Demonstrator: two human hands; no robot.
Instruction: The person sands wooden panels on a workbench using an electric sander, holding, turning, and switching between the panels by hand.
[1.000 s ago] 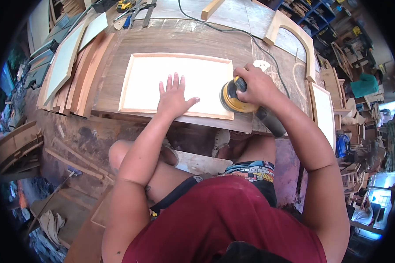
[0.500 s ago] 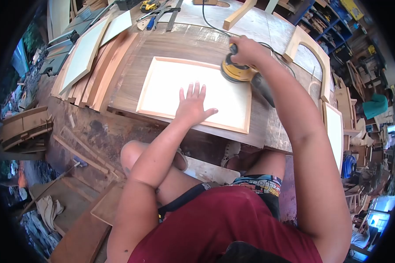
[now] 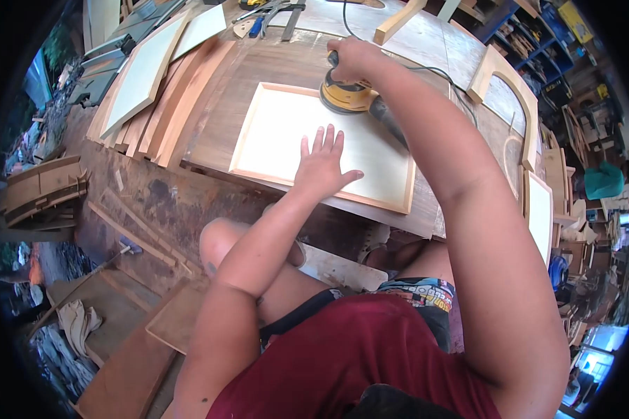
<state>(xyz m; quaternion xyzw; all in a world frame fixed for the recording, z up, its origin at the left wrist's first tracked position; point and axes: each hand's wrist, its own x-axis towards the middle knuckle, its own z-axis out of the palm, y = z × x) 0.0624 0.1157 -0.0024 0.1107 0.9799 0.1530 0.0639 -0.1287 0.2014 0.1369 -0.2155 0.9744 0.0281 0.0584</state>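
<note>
A white panel with a raised light-wood frame (image 3: 265, 143) lies on a brown wooden board (image 3: 286, 63). My left hand (image 3: 321, 164) rests flat on the panel with its fingers spread. In my right hand (image 3: 354, 61) is a yellow and black orbital sander (image 3: 346, 96), gripped from above. The sander sits at the far edge of the framed panel, just beyond my left fingertips. A dark tube or dust bag (image 3: 388, 122) sticks out of the sander toward the right, partly behind my right forearm. Its underside is hidden.
Wood strips and white panels (image 3: 147, 77) are stacked at the left. Hand tools (image 3: 258, 26) lie at the far side. A curved wooden piece (image 3: 514, 87) stands right, and a black cord (image 3: 433, 70) runs behind my right arm. Another white panel (image 3: 539, 213) leans at the right.
My right hand has moved the sander leftward along the far edge of the framed panel. My left hand stays flat on the panel. The whole view has shifted slightly.
</note>
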